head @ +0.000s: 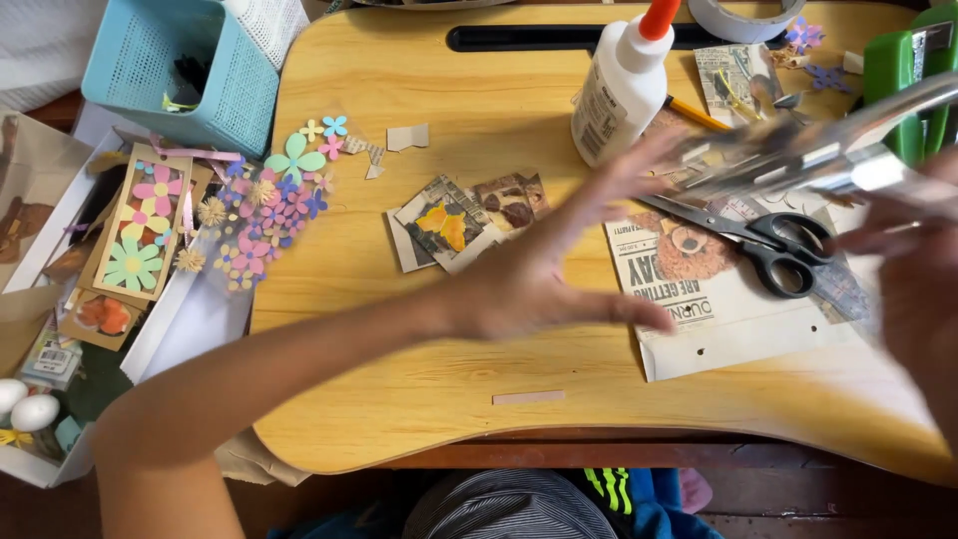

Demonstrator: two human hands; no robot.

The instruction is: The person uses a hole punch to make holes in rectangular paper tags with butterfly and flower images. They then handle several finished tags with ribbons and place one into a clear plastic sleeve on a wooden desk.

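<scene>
My left hand [559,274] reaches across the wooden desk [449,369] with its fingers spread and holds nothing. Its blurred fingertips come close to the left end of a long shiny sheet [828,150]. My right hand [908,265] at the right edge grips that sheet from below, and both are smeared by motion. Under the hands lie black-handled scissors [773,245] on a newspaper clipping [714,309]. Small picture cut-outs [459,220] sit just left of my left hand.
A white glue bottle [619,90] with an orange cap stands at the back, with a pencil [694,113], a tape roll [743,15] and a green tool [898,60] nearby. Paper flowers [269,200] and a blue basket [180,70] lie left. A paper strip [527,397] sits near the front edge.
</scene>
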